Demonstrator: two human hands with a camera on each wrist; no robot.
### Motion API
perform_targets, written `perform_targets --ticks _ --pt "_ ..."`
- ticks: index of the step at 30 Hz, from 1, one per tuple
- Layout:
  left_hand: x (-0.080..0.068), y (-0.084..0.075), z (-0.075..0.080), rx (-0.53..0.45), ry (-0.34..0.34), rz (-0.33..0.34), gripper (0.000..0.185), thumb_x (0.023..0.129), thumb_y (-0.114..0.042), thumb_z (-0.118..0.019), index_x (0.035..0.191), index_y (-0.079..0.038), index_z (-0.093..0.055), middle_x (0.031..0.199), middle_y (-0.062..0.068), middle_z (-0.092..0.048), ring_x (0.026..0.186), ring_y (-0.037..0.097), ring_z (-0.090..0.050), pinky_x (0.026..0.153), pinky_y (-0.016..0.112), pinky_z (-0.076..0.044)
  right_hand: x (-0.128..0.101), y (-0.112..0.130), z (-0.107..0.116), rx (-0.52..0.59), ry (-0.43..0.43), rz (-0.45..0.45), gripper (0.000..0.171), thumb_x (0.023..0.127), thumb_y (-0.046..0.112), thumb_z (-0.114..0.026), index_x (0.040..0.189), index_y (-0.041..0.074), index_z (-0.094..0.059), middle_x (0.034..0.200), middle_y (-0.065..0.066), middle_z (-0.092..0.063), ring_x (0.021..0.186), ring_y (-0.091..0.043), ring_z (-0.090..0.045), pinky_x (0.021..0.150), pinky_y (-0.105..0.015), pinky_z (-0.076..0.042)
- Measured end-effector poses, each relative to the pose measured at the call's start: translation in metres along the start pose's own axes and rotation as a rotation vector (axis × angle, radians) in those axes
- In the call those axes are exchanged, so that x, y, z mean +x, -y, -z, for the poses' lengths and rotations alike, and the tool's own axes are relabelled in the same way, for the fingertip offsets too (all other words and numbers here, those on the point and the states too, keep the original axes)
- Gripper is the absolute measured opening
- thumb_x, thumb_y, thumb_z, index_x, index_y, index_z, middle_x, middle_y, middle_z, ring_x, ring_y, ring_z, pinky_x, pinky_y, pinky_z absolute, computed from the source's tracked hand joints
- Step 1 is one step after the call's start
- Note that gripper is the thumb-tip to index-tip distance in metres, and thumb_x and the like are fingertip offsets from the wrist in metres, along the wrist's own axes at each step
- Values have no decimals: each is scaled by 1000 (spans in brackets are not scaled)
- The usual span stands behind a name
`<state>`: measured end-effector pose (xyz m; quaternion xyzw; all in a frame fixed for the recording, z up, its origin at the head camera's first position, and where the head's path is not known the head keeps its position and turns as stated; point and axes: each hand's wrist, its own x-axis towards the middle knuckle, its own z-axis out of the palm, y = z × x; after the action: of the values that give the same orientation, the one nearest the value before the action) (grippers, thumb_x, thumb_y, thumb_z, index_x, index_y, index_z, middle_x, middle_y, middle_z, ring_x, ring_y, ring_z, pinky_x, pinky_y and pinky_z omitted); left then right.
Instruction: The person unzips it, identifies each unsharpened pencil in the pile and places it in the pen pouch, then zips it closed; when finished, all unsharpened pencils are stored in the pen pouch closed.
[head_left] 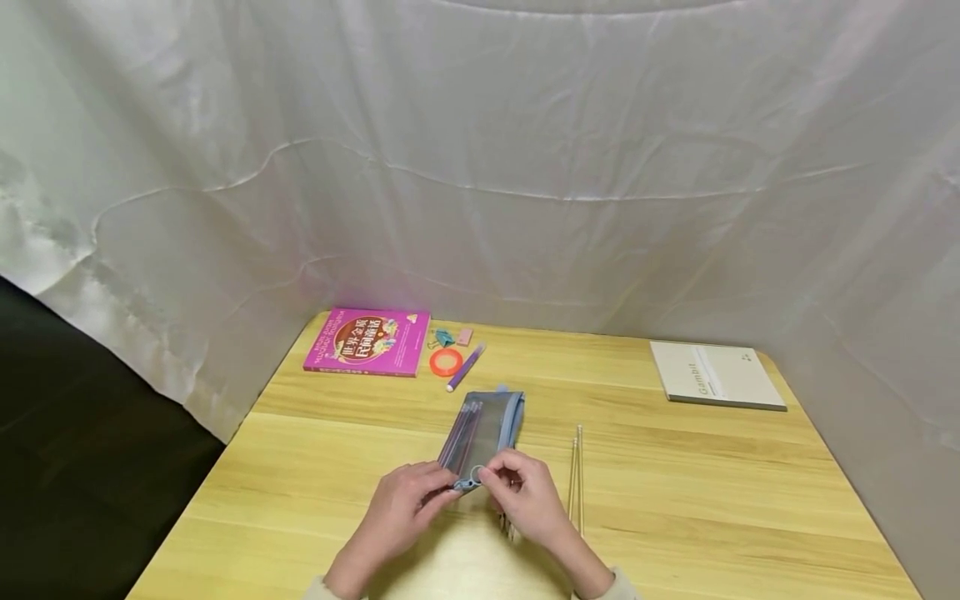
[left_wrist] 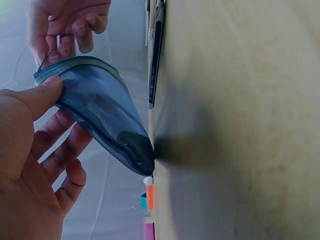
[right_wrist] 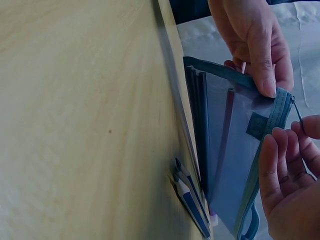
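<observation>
A grey-blue mesh pencil case (head_left: 489, 425) is held up at its near end, tilted, between both hands. My left hand (head_left: 401, 508) pinches the case's near corner between thumb and fingers. The right hand (head_left: 531, 498) pinches the zip's pull ring (head_left: 477, 472) at that corner. Through the clear side, in the right wrist view, several dark pencils (right_wrist: 202, 125) and a reddish one (right_wrist: 226, 120) show inside. Below the case, sharpened pencils (right_wrist: 192, 200) lie on the table, partly hidden by the right hand in the head view.
Two thin pencils (head_left: 581, 475) lie right of the hands. Farther back are a magenta book (head_left: 405, 350), an orange ring (head_left: 434, 364), a purple marker (head_left: 468, 367), a pink eraser (head_left: 465, 337) and a small teal object (head_left: 444, 337). A pale notebook (head_left: 723, 379) lies back right.
</observation>
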<state>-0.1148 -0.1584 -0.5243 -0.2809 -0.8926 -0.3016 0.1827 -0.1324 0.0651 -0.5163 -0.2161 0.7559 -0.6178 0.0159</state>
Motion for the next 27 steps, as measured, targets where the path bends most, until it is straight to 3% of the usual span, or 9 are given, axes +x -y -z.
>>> perform_targets --ticks 4,10,15,21,27 --pt "0 1 0 11 -7 -10 4 92 -29 -77 91 -28 -73 78 -20 -58 66 -6 -41 61 14 -40 0 1 0 -21 -3 -2 22 101 20 -69 88 3 -69 69 -22 -61 52 -3 -53 48 -20 -50" --pt "0 1 2 -9 1 -2 5 94 -30 -75 91 -26 -73 79 -19 -57 67 -5 -42 59 12 -40 2 -1 -1 -85 -16 17 17 99 20 -71 84 11 -69 70 -4 -62 55 -2 -52 50 -19 -49" --pt "-2 2 3 2 0 -8 5 94 -28 -74 91 -26 -73 82 -17 -62 69 -5 -45 60 12 -42 4 -4 1 -171 -5 22 17 98 21 -73 83 16 -69 72 3 -61 59 -2 -51 53 -19 -49" --pt "-4 5 3 11 -17 -34 7 90 -24 -79 91 -26 -73 84 -16 -65 70 -5 -48 59 10 -43 8 -7 11 -289 -3 -46 17 96 17 -74 80 18 -69 73 9 -59 62 -2 -50 55 -16 -45" --pt "-6 7 7 -12 -13 -17 5 90 -24 -79 92 -26 -75 86 -16 -67 71 -5 -51 59 11 -46 13 -11 22 -373 6 -96 16 97 18 -74 81 19 -69 75 8 -63 60 -3 -51 55 -17 -45"
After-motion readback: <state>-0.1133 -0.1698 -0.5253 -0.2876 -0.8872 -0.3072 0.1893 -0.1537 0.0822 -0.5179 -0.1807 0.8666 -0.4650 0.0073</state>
